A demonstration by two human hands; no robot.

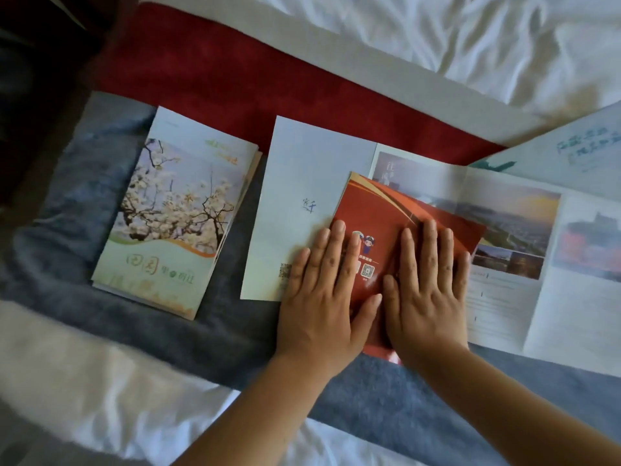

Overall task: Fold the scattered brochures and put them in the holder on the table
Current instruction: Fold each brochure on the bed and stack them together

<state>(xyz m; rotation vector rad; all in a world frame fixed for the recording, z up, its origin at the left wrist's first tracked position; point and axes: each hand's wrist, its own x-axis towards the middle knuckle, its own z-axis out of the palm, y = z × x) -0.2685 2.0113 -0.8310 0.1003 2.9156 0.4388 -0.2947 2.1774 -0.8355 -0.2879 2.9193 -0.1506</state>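
Here, on a bed's grey-blue blanket (201, 338), both hands (322, 297) (428, 297) press flat, outstretched, onto a red brochure (379, 210).

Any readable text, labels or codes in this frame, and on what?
Blossom brochure: "田园", likely; remaining characters blurred.
White unfolded brochure: two blue characters, unreadable; a QR code.
Red brochure: second QR code; caption too small.
Pale brochure, far right: teal characters, blurred.

A folded red brochure (386, 210) lies tilted atop an unfolded pale brochure (295, 183) before me; a folded blossom-cover brochure (174, 210) lies flat, cover up, at my left.
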